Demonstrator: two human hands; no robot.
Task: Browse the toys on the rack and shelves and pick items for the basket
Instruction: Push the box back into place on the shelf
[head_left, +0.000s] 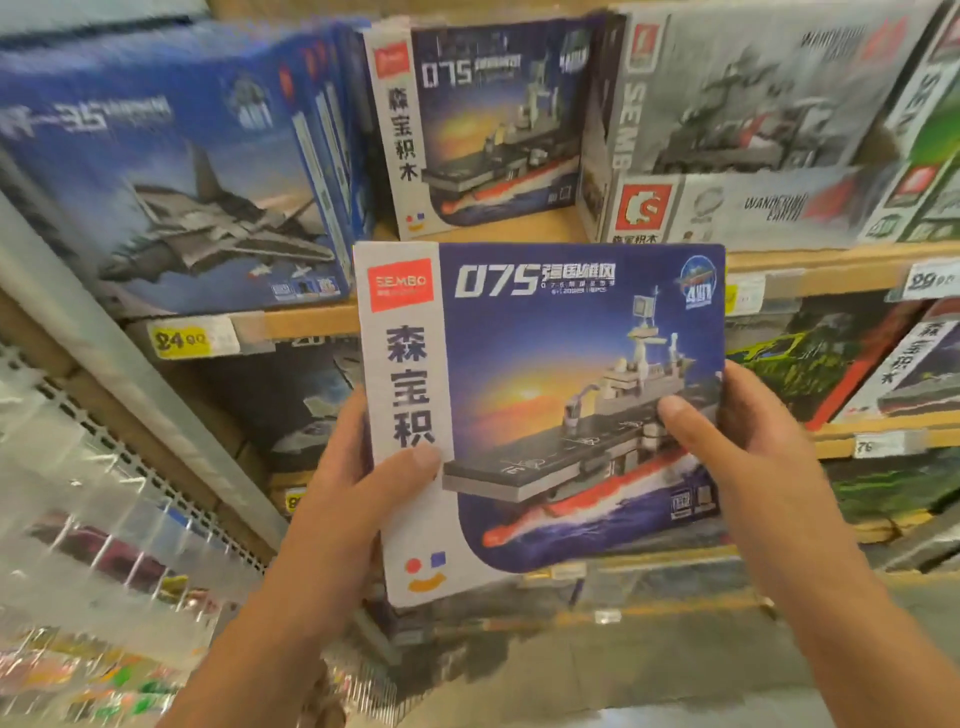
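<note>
Shelves (311, 322) of boxed kits behind; both hands, left (358, 483) and right (748, 431), clasp the ship box (545, 415) out front, studying it. Next, probably: basket it, though no basket shows.

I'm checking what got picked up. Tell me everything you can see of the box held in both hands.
The box is flat, glossy cardboard, held upright facing the camera before the shelves. Its blue front shows a grey brick-built warship with a red hull at sunset, "075" on top, and a white left strip with a red SEMBO logo and Chinese characters. The left hand and right hand grip its side edges, thumbs on the front.
</note>
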